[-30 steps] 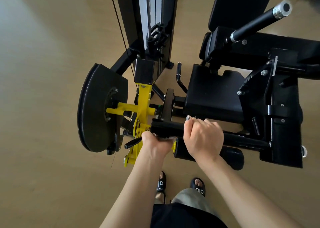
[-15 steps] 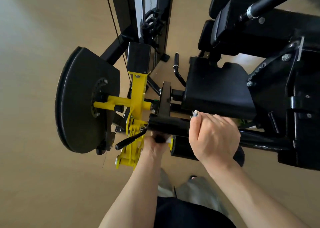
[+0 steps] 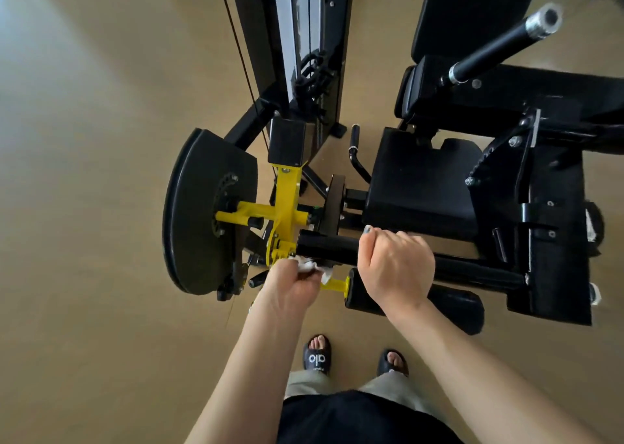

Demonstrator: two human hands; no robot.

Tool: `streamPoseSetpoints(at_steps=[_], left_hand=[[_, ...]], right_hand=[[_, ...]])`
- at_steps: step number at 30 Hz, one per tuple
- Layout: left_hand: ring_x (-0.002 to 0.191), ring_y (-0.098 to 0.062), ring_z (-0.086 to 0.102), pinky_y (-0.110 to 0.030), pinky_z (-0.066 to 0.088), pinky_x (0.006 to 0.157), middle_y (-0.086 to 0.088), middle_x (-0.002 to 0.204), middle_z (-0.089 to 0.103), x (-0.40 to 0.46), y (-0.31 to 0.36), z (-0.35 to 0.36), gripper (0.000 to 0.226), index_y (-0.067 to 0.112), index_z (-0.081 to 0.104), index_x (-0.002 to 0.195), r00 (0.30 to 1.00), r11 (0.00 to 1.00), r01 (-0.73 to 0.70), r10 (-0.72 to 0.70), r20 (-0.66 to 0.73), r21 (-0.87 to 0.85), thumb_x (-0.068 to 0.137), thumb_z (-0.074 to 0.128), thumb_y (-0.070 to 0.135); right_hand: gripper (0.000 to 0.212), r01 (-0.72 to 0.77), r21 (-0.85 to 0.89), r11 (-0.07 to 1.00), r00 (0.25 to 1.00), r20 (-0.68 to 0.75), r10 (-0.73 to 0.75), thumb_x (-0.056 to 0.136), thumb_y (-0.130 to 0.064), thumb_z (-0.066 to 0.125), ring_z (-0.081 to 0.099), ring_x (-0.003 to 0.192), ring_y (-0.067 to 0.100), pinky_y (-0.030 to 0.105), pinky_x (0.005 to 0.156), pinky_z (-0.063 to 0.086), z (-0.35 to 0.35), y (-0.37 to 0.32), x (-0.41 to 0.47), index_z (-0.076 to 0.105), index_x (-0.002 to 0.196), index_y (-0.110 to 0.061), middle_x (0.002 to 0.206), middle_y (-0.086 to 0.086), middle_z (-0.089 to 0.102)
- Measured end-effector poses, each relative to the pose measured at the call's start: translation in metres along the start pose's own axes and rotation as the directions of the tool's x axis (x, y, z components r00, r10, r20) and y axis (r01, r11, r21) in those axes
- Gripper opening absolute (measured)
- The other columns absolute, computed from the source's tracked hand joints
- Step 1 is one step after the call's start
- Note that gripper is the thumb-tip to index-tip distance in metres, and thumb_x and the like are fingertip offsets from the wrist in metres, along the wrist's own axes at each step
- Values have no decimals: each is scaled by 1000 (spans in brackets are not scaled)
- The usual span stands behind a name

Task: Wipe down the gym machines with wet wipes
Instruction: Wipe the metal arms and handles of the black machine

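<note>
Nearest me are my sandalled feet [image 3: 354,359] on the tan floor [image 3: 84,275], planted close to the machine, which I judge gives enough reach without leaning.

My left hand [image 3: 290,288] grips the white wet wipe [image 3: 312,268], fingers curled round the bunched cloth (only a crumpled edge shows past the knuckles). The wipe sits against the underside of the black bar [image 3: 324,245], right beside the yellow linkage [image 3: 283,221]. I think the best move here is to wrap the wipe further round the bar and drag it along its length, not dab, since a bunched wipe touches little surface.

My right hand [image 3: 395,268] is wrapped over the same bar just to the right, fingers curled tight together, thumb on top. That hold steadies the bar, and I judge it should hold firm so the pivoting arm does not swing while I rub.

Below the bar lies the foam roller pad [image 3: 456,305]; beyond it the black seat pad [image 3: 418,187], then the round side plate [image 3: 202,214] and the weight stack column [image 3: 297,38]. Those likely need wiping too.
</note>
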State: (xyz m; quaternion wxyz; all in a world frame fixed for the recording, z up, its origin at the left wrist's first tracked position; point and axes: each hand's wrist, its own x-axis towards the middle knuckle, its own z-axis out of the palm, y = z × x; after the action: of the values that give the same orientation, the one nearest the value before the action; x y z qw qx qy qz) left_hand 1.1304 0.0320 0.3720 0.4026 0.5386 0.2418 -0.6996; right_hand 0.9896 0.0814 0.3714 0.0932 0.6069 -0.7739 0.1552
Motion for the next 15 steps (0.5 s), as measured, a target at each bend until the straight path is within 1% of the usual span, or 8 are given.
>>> streamPoseSetpoints(at_steps=[1, 3, 5, 8, 9, 11, 13, 15], left_hand=[[114, -5, 61, -23, 32, 113, 5, 124, 66, -8, 1, 2, 41, 6, 56, 132, 999, 1000, -19, 18, 34, 22, 107, 24, -3], [87, -6, 61, -23, 29, 117, 3, 91, 65, -21, 2, 3, 37, 6, 59, 98, 995, 989, -88, 81, 59, 120, 106, 25, -5], [66, -13, 49, -23, 46, 102, -6, 77, 46, -35, 0, 1, 32, 3, 45, 79, 983, 940, -182, 175, 52, 290, 106, 30, -5], [59, -6, 54, -16, 50, 58, -7, 78, 44, -42, -7, -6, 27, -18, 52, 120, 956, 919, -292, 282, 77, 264, 104, 35, -4], [61, -7, 54, -18, 48, 56, -6, 78, 46, -42, -8, -9, 35, -14, 48, 135, 942, 897, -335, 327, 80, 288, 104, 38, -2], [66, -12, 51, -23, 46, 59, -3, 79, 50, -48, -9, -10, 30, 1, 55, 131, 910, 824, -398, 409, 62, 404, 103, 44, 6], [64, -11, 48, -23, 42, 54, -1, 77, 51, -51, -9, -13, 24, 6, 61, 120, 799, 496, -513, 574, 179, 700, 103, 44, 11], [74, -8, 54, -19, 43, 57, 5, 92, 59, -55, -8, -21, 29, 15, 61, 125, 561, -115, -661, 581, 590, 742, 107, 39, 19]], right_hand=[[58, -1, -2, 1000, 1000, 11, 2, 108, -30, 34, 64, 60, 22, 35, 62, 47, -1, 0, 1, 71, 67, -15, 63, -1, 69], [57, -6, -1, 1000, 999, 32, 6, 108, -30, 35, 63, 59, 21, 35, 62, 47, -3, -1, 1, 70, 66, -15, 62, -1, 68], [56, -11, 0, 1000, 999, 49, 11, 108, -31, 36, 63, 58, 20, 35, 62, 48, -5, -1, 0, 69, 65, -15, 60, -2, 67], [57, -18, 10, 1000, 998, 62, 17, 108, -32, 37, 63, 58, 20, 34, 62, 47, -6, 0, -1, 68, 64, -15, 60, -2, 66], [56, -19, 18, 1000, 998, 66, 18, 108, -32, 37, 63, 57, 20, 34, 62, 48, -7, 0, -2, 69, 64, -15, 60, -2, 66], [55, -22, 39, 999, 998, 64, 20, 108, -32, 39, 63, 57, 19, 34, 62, 49, -8, 0, -3, 70, 65, -15, 60, -2, 67], [54, -31, 59, 998, 999, 41, 28, 107, -31, 42, 62, 55, 18, 33, 60, 49, -8, 0, -3, 70, 64, -15, 58, -2, 65], [53, -33, 72, 997, 999, 20, 32, 106, -30, 45, 59, 52, 18, 32, 58, 47, -10, -1, -3, 68, 62, -16, 55, -3, 62]])
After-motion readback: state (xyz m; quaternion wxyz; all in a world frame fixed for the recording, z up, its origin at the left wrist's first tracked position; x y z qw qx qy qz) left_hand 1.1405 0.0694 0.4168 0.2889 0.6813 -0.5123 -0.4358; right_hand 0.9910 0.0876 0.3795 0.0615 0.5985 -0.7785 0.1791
